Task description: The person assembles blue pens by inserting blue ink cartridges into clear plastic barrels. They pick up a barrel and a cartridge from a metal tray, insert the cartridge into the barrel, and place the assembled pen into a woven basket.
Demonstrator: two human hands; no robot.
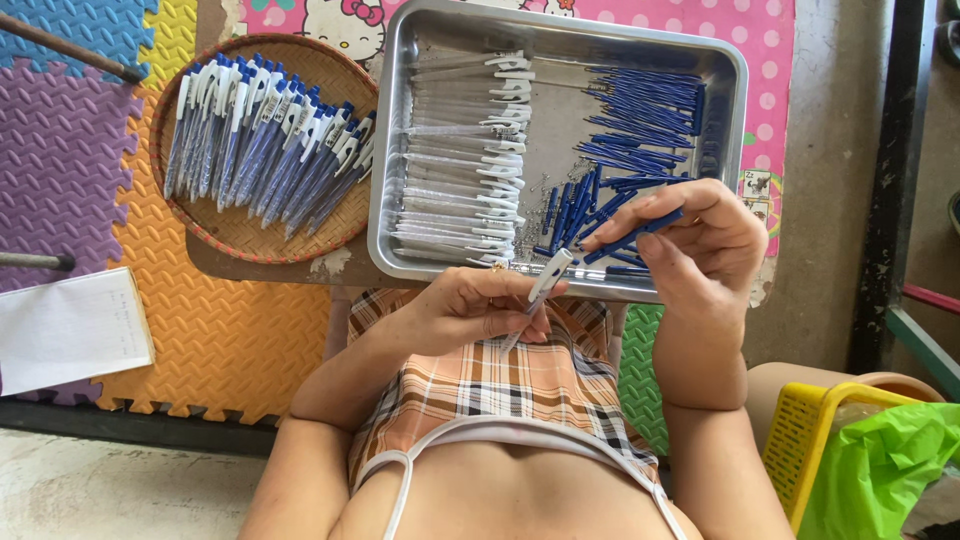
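My left hand point(478, 305) grips a clear pen barrel with a white clip point(541, 287), held tilted just below the metal tray point(400, 150). My right hand point(700, 240) pinches a blue pen part point(640, 236) between thumb and fingers, its tip pointing toward the barrel's upper end. Both hands hover at the tray's near edge. Inside the tray lie a stack of clear barrels with white clips point(465, 160) on the left and a heap of blue pen parts point(635, 115) on the right.
A round woven basket point(240, 225) left of the tray holds several assembled blue-and-white pens point(265, 140). Coloured foam mats cover the floor, with a white paper sheet point(70, 325) at left. A yellow crate point(800, 435) with a green bag point(885, 470) stands at lower right.
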